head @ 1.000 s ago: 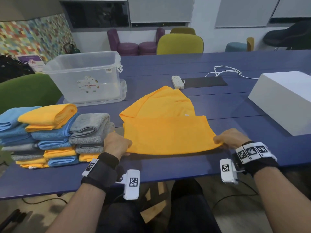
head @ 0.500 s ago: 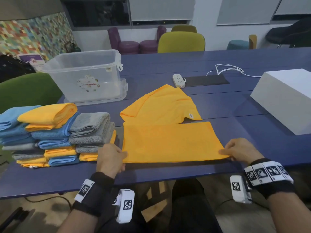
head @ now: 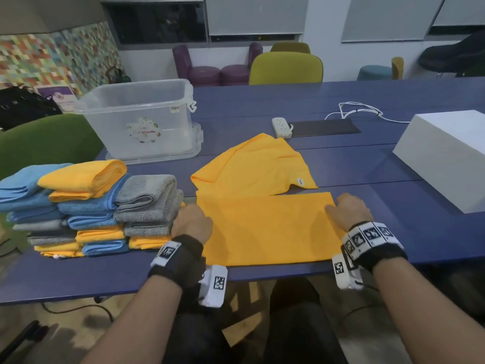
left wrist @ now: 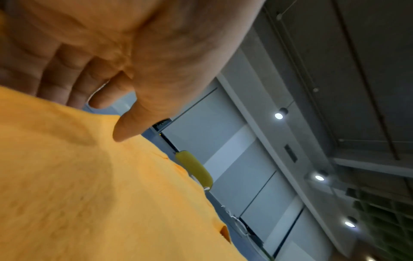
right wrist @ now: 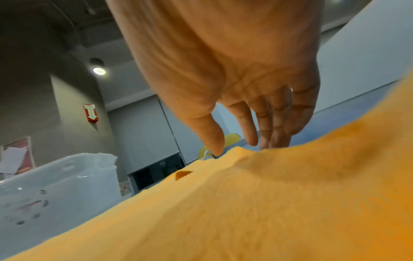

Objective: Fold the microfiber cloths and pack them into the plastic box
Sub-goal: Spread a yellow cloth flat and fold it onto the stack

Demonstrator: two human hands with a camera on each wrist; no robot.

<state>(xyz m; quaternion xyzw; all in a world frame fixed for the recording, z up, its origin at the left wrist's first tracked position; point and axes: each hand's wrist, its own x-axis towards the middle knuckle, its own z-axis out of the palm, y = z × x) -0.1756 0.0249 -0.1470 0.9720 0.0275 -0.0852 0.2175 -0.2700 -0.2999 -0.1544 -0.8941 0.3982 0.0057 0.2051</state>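
Orange microfiber cloth (head: 267, 227) flat on blue counter (head: 393, 164) — left hand (head: 191, 222), right hand (head: 346, 210), fingers relaxed, pressing far corners; best smoothed, edges aligned before folding.

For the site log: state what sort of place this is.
Probably an office meeting room or lounge: a long blue table with a power strip, upholstered chairs around it, and roller blinds over the windows.
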